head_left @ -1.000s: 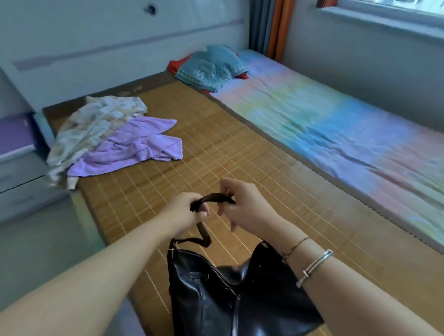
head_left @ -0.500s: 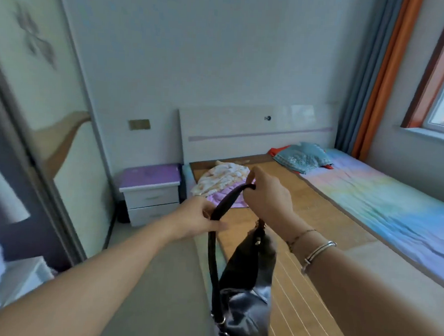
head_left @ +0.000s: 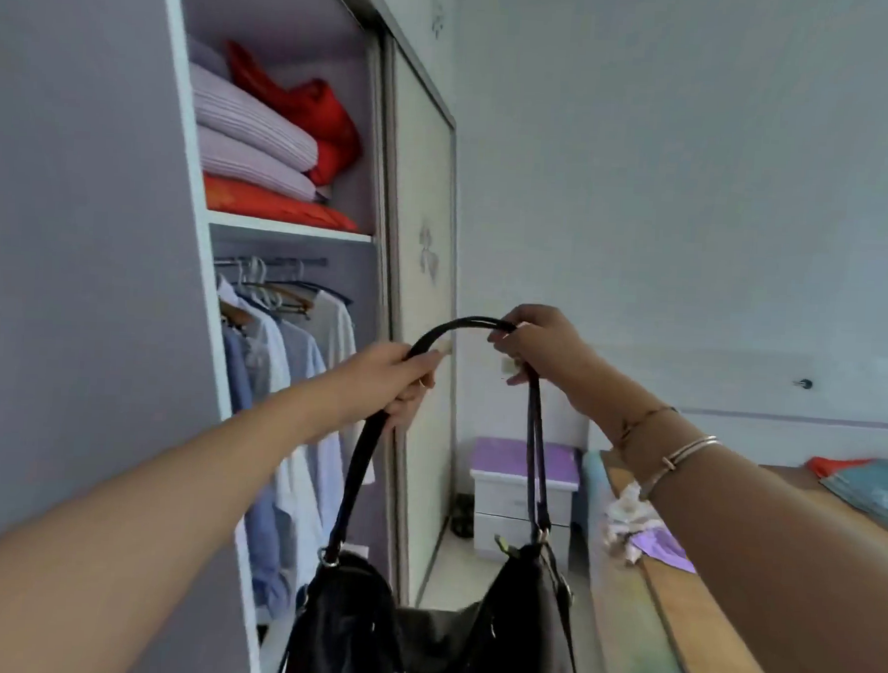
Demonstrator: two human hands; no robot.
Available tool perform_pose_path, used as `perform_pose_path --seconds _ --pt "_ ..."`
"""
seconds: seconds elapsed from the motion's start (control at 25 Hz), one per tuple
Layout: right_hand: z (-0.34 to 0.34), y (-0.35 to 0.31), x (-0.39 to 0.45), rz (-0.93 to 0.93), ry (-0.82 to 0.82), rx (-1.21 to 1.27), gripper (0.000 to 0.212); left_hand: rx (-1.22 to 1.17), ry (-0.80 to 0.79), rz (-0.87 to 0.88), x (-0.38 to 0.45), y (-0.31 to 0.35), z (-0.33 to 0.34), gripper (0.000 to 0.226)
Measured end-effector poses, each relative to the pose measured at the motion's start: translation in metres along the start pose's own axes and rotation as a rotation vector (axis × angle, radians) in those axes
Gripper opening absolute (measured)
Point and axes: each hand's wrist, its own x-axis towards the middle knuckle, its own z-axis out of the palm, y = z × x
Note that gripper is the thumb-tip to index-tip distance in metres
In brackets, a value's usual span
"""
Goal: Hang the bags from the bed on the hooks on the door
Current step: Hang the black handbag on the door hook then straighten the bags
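In the head view, a black leather handbag (head_left: 431, 639) hangs at about 6 o'clock, held in the air by its long strap (head_left: 463, 327), which arches between both hands. The left hand (head_left: 403, 380), just left of centre, has its grip curled around the strap where it starts down toward the bag's left ring; the right hand (head_left: 539, 351), at about 1 o'clock from the left, pinches the top of the arch between thumb and fingers, with the strap's other run dropping straight below it. Two thin bracelets (head_left: 683, 451) sit on the right wrist. At 10 o'clock an open wardrobe (head_left: 193, 169) shows folded bedding (head_left: 257, 136) on its upper shelf and shirts (head_left: 285, 379) on hangers below (its sliding door (head_left: 421, 232) stands just right of the opening). Between the strap's runs, farther back, is a purple-topped nightstand (head_left: 506, 488). The bed (head_left: 685, 606) runs along 4 o'clock.
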Motion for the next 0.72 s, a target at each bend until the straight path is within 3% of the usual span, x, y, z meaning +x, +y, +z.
perform_pose_path --seconds 0.28,0.4,0.48,0.6,0.72 --pt "0.144 -0.097 0.000 -0.138 -0.624 0.447 0.032 -0.009 0.475 -0.021 -0.097 0.033 -0.143 0.010" --pt "0.197 -0.136 -0.009 -0.282 -0.858 0.528 0.031 0.003 0.689 0.024 -0.153 0.040 -0.203 0.026" --pt "0.243 -0.158 -0.017 -0.500 -0.869 0.372 0.024 0.046 0.742 0.055 -0.184 0.044 -0.237 0.023" --pt "0.311 -0.189 -0.023 -0.830 -0.742 0.069 0.026 0.153 0.824 0.094 -0.219 0.045 -0.289 0.033" --pt "0.375 -0.237 -0.014 -0.990 -0.594 0.055 0.028 0.326 0.922 0.105 -0.254 0.051 -0.354 0.051"
